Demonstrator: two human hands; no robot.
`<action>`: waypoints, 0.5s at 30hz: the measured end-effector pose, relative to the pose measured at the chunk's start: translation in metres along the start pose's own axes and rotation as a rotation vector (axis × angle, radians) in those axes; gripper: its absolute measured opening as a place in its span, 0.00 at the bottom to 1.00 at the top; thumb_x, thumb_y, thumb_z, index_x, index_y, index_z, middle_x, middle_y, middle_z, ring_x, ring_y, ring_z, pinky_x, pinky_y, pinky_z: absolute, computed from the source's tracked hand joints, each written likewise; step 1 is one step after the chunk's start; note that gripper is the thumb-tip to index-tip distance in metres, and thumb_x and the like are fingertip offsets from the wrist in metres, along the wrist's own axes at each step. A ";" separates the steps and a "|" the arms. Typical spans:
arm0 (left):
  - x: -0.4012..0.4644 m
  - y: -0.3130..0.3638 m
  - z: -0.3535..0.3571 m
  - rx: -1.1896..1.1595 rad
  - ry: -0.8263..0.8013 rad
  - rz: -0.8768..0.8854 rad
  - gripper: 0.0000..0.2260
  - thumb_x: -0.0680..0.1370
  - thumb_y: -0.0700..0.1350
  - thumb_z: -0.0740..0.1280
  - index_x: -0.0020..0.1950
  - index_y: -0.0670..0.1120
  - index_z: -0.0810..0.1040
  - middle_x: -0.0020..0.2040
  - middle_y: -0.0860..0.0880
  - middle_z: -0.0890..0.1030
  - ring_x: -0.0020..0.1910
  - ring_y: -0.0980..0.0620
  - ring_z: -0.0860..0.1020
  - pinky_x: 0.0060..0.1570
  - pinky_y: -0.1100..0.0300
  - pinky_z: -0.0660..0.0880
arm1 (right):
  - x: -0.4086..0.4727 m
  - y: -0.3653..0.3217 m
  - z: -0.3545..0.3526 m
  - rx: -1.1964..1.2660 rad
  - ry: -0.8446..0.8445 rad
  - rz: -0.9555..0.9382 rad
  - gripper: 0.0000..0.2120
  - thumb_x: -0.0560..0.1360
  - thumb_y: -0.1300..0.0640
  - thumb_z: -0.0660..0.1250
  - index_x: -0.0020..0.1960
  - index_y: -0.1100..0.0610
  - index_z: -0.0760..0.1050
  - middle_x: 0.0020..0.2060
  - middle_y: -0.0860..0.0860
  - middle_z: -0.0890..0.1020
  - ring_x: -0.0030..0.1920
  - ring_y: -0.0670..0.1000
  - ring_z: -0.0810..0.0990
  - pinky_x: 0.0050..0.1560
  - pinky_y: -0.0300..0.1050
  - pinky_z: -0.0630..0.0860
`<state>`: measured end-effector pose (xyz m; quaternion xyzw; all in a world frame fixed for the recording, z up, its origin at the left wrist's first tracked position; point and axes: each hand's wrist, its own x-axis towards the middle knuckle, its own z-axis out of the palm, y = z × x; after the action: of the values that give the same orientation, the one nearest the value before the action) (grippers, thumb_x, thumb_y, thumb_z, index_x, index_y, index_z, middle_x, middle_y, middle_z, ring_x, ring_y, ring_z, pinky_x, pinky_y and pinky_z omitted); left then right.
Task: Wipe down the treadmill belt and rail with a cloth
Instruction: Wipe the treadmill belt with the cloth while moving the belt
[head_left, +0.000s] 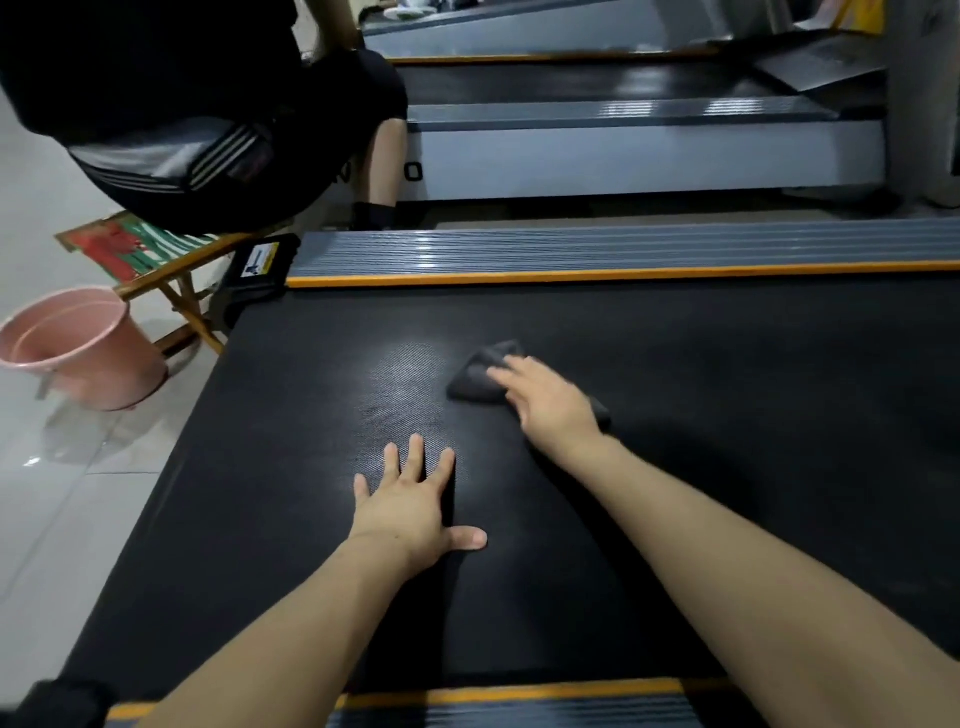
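A black treadmill belt (727, 441) fills the middle of the view. A grey ribbed rail (623, 249) with an orange strip runs along its far side, and another rail (519, 712) lies at the near edge. My right hand (550, 400) presses flat on a dark grey cloth (480, 371) on the belt, fingers blurred. My left hand (410, 499) rests flat on the belt with its fingers spread, nearer to me and left of the cloth.
A pink bucket (78, 348) stands on the tiled floor at the left. Behind it a person in dark shorts (208, 130) sits on a folding wooden chair (156, 260). A second treadmill (649, 150) stands beyond the far rail.
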<state>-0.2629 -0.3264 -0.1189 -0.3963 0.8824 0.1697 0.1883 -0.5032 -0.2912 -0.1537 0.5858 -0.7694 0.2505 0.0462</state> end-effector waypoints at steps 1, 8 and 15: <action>0.000 0.001 0.000 0.000 -0.004 0.005 0.52 0.69 0.76 0.65 0.81 0.60 0.40 0.81 0.49 0.33 0.80 0.42 0.33 0.76 0.33 0.43 | 0.017 0.004 -0.002 -0.020 -0.038 0.101 0.19 0.79 0.61 0.64 0.68 0.50 0.75 0.70 0.51 0.74 0.69 0.55 0.72 0.70 0.46 0.62; -0.002 0.000 -0.001 -0.017 -0.001 -0.003 0.52 0.68 0.75 0.67 0.82 0.60 0.41 0.81 0.49 0.33 0.79 0.42 0.33 0.76 0.32 0.43 | -0.027 -0.021 -0.013 0.107 -0.071 0.058 0.18 0.77 0.60 0.67 0.64 0.46 0.78 0.66 0.49 0.77 0.66 0.52 0.75 0.66 0.43 0.69; -0.012 0.003 0.002 0.007 0.069 -0.002 0.48 0.71 0.75 0.62 0.82 0.57 0.45 0.82 0.50 0.37 0.81 0.44 0.37 0.77 0.36 0.47 | -0.131 -0.038 -0.049 0.110 -0.173 -0.148 0.20 0.77 0.54 0.68 0.67 0.42 0.74 0.68 0.41 0.74 0.68 0.43 0.72 0.66 0.37 0.70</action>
<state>-0.2575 -0.3158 -0.1144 -0.4022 0.8886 0.1524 0.1592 -0.4388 -0.1618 -0.1458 0.6620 -0.7103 0.2367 -0.0344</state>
